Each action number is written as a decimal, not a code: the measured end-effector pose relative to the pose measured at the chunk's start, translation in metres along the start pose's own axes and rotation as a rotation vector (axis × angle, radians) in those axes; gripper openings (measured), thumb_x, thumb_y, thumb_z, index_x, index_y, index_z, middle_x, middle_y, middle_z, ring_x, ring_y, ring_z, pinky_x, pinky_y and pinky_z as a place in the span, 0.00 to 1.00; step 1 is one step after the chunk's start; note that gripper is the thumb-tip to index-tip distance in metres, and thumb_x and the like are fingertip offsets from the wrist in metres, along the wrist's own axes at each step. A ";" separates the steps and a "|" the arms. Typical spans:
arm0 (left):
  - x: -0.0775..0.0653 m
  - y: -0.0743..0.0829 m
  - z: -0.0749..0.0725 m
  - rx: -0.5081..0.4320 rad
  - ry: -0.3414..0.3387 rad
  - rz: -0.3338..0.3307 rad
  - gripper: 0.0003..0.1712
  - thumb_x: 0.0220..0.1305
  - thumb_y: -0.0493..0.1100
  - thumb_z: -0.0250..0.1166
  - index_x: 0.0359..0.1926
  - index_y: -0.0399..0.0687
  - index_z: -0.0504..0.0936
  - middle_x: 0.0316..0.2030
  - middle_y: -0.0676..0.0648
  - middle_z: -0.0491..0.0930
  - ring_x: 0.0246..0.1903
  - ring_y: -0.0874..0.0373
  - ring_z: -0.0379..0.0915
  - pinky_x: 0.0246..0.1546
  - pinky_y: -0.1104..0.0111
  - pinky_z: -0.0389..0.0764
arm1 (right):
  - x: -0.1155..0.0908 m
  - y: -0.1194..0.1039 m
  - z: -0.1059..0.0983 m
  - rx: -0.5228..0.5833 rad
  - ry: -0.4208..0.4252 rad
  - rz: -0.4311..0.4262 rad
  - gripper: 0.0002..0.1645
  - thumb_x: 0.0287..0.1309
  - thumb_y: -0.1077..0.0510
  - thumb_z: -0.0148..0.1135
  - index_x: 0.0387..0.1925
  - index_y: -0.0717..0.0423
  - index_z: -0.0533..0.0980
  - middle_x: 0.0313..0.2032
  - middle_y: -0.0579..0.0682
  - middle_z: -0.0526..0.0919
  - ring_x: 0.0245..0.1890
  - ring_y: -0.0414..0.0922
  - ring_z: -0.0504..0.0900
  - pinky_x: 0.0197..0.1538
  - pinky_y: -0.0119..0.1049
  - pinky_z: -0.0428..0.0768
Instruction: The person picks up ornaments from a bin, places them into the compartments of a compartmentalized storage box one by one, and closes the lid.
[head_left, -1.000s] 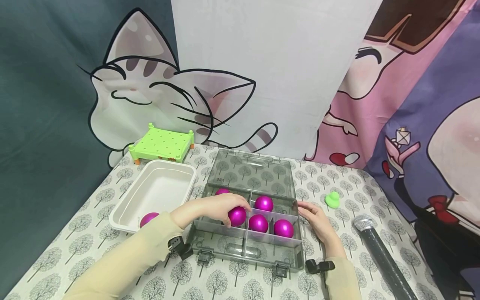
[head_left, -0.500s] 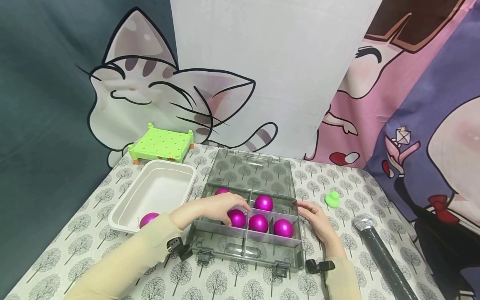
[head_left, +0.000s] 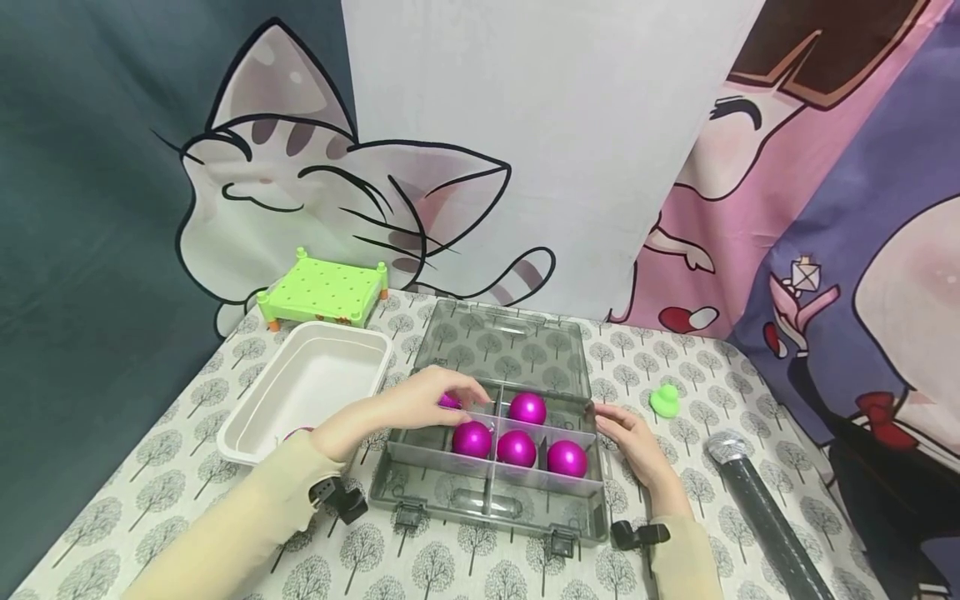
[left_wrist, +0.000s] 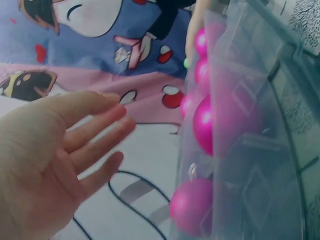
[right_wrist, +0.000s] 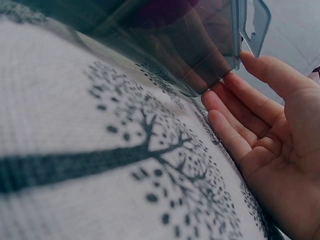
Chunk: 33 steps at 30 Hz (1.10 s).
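Hovering left hand [head_left: 429,397]: fingers relaxed, thumb apart, above the open gray organizer case [head_left: 435,483]; the left-wrist view bares an empty palm, turned away in the head view.
Right hand [head_left: 632,439]: fingers loosely curved, fingertips touching the case's side, gripping nothing; the right-wrist view alone reveals the thumb above them, near the rim.
Magenta balls [head_left: 517,448]: five sit in compartments, one partly behind the left hand.
White basin [head_left: 322,367]: left of the case; only the head view shows it.

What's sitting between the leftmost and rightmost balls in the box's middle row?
Another pink ball, with a thin divider on each side; the head view shows it.
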<state>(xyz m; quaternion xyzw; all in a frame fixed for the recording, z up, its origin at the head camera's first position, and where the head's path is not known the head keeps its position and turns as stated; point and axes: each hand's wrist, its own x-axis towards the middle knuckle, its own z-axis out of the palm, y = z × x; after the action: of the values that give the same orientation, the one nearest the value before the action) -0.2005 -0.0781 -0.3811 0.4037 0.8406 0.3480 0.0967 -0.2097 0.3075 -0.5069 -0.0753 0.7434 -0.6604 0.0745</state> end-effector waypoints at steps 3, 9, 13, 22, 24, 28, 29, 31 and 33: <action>-0.009 -0.004 -0.007 -0.076 0.062 0.030 0.17 0.61 0.34 0.65 0.52 0.40 0.80 0.47 0.43 0.85 0.44 0.54 0.83 0.51 0.61 0.83 | 0.000 0.001 0.000 0.006 -0.010 -0.004 0.26 0.68 0.64 0.53 0.59 0.81 0.64 0.44 0.33 0.84 0.46 0.31 0.81 0.53 0.22 0.78; -0.033 -0.011 -0.027 -0.128 0.153 -0.005 0.18 0.61 0.37 0.66 0.53 0.41 0.80 0.48 0.43 0.85 0.49 0.50 0.81 0.53 0.58 0.81 | -0.001 0.003 0.000 0.011 -0.002 -0.002 0.25 0.68 0.64 0.53 0.59 0.80 0.65 0.43 0.34 0.85 0.46 0.31 0.82 0.53 0.22 0.78; -0.049 -0.018 -0.039 -0.084 0.211 -0.035 0.18 0.61 0.37 0.67 0.53 0.42 0.80 0.47 0.46 0.85 0.48 0.53 0.81 0.54 0.59 0.80 | -0.001 0.003 0.000 0.016 0.009 -0.004 0.24 0.67 0.65 0.54 0.59 0.80 0.66 0.43 0.33 0.84 0.45 0.31 0.82 0.53 0.22 0.78; -0.086 -0.040 -0.057 0.059 0.290 -0.077 0.16 0.59 0.36 0.68 0.49 0.41 0.82 0.43 0.47 0.87 0.43 0.55 0.83 0.49 0.61 0.83 | 0.000 0.001 0.000 0.019 -0.010 -0.008 0.25 0.68 0.65 0.52 0.59 0.80 0.65 0.44 0.33 0.84 0.46 0.31 0.81 0.53 0.23 0.78; -0.092 -0.043 -0.061 0.085 0.300 -0.076 0.16 0.59 0.36 0.68 0.49 0.40 0.82 0.42 0.47 0.87 0.42 0.54 0.83 0.46 0.61 0.84 | 0.000 0.002 0.000 0.017 -0.009 -0.012 0.24 0.68 0.65 0.52 0.59 0.80 0.65 0.44 0.33 0.84 0.46 0.31 0.82 0.53 0.23 0.78; -0.101 -0.049 -0.067 0.085 0.280 -0.090 0.16 0.58 0.35 0.67 0.49 0.38 0.82 0.43 0.44 0.86 0.42 0.51 0.83 0.45 0.59 0.84 | 0.000 0.001 -0.001 0.014 -0.010 -0.013 0.23 0.68 0.65 0.53 0.59 0.79 0.66 0.44 0.33 0.84 0.46 0.31 0.82 0.53 0.23 0.78; -0.103 -0.051 -0.068 0.079 0.271 -0.097 0.16 0.58 0.35 0.67 0.49 0.37 0.81 0.43 0.44 0.86 0.43 0.50 0.83 0.45 0.58 0.84 | 0.000 0.001 -0.001 0.013 -0.009 -0.012 0.23 0.68 0.65 0.53 0.58 0.79 0.67 0.44 0.33 0.84 0.46 0.31 0.82 0.53 0.23 0.78; -0.106 -0.053 -0.070 0.072 0.249 -0.109 0.16 0.59 0.35 0.67 0.49 0.36 0.81 0.44 0.42 0.86 0.43 0.48 0.83 0.45 0.56 0.84 | 0.000 0.001 -0.001 0.014 -0.006 -0.010 0.23 0.68 0.65 0.53 0.59 0.79 0.67 0.44 0.33 0.84 0.46 0.31 0.82 0.53 0.23 0.78; -0.109 -0.054 -0.072 0.064 0.224 -0.114 0.17 0.59 0.35 0.67 0.49 0.35 0.80 0.44 0.40 0.85 0.43 0.46 0.82 0.45 0.54 0.84 | 0.001 0.000 -0.001 0.014 -0.003 -0.009 0.24 0.68 0.65 0.53 0.59 0.79 0.66 0.43 0.32 0.84 0.46 0.31 0.82 0.53 0.22 0.78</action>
<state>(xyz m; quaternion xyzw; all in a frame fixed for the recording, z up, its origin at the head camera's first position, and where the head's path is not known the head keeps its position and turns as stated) -0.1943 -0.2191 -0.3771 0.3168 0.8784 0.3576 0.0090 -0.2105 0.3083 -0.5069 -0.0793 0.7384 -0.6656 0.0731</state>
